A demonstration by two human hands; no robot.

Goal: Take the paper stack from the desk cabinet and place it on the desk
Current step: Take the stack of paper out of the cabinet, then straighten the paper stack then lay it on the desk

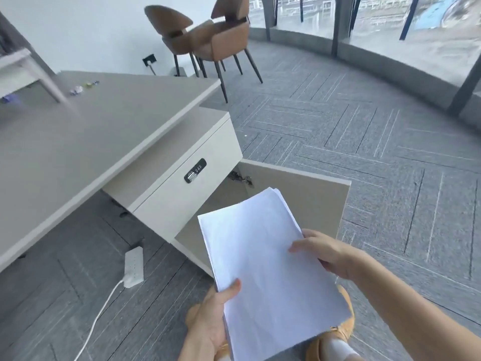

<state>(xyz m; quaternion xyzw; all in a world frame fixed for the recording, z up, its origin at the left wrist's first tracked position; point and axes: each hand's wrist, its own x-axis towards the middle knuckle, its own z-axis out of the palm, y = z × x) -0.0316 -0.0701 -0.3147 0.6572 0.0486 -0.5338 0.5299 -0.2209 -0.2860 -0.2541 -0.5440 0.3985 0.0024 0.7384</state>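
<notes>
— Where are your hands?

— Both are on the paper stack (265,261). My left hand (210,316) grips its near left edge, thumb on top and fingers underneath. My right hand (325,254) clamps the right edge, fingers curled over the top sheet.

— So where is the stack?

— In the air in front of me, tilted, above the floor and just in front of the desk cabinet (182,183). It touches neither the cabinet nor the desk (78,134); the sheets are slightly fanned at the far corner.

— And the cabinet?

— Its door (307,196) hangs open to the right, on a hinge under the drawer front with the lock (195,170).

— Anything else around?

— A white power strip (134,267) lies on the carpet to the left, its cord trailing toward me. A few small objects (84,87) sit on the far part of the desk; too blurred to name. Two brown chairs (205,40) stand beyond, by the curved window.
</notes>
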